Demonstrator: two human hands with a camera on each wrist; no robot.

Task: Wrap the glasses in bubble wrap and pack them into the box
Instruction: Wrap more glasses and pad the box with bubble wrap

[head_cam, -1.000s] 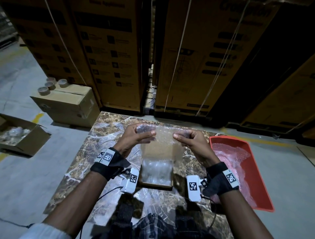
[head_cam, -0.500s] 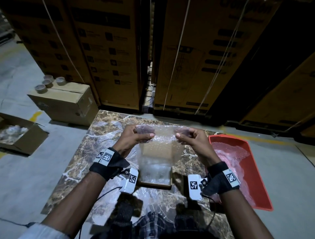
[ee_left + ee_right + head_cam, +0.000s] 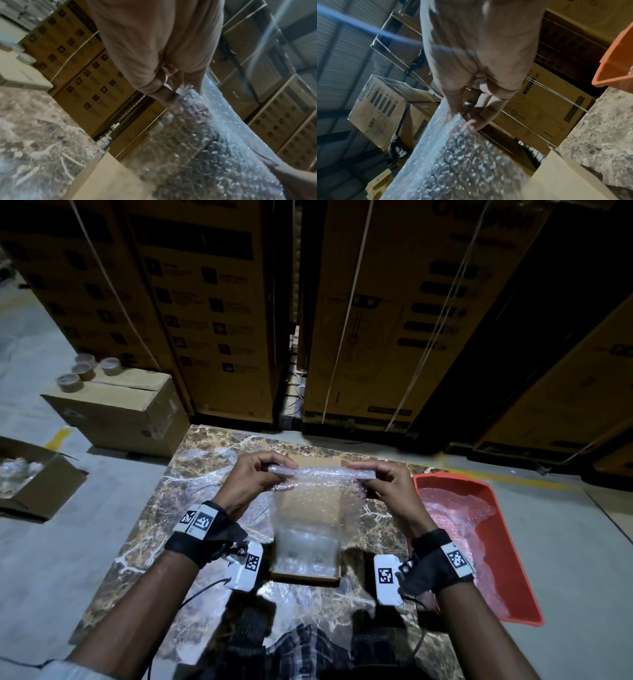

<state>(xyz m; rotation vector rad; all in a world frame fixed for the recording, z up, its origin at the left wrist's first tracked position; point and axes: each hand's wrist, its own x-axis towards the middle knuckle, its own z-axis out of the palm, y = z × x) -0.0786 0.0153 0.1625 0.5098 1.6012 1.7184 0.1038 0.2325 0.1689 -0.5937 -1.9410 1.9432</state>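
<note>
Both hands, left hand (image 3: 255,481) and right hand (image 3: 387,487), pinch the rolled top edge of a bubble wrap sheet (image 3: 308,508); it hangs over the open cardboard box (image 3: 305,575) on the marble desk (image 3: 191,498).

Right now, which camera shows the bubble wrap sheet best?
Head view: the whole bubble wrap shows, its top edge pinched by left hand and right hand, hanging over the box. Wrist views show only blurred close-ups of it.

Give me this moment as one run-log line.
left hand: pinches bubble wrap top edge | right hand: pinches same edge | sheet: hanging over open box on marble table | glasses: cannot tell
</note>
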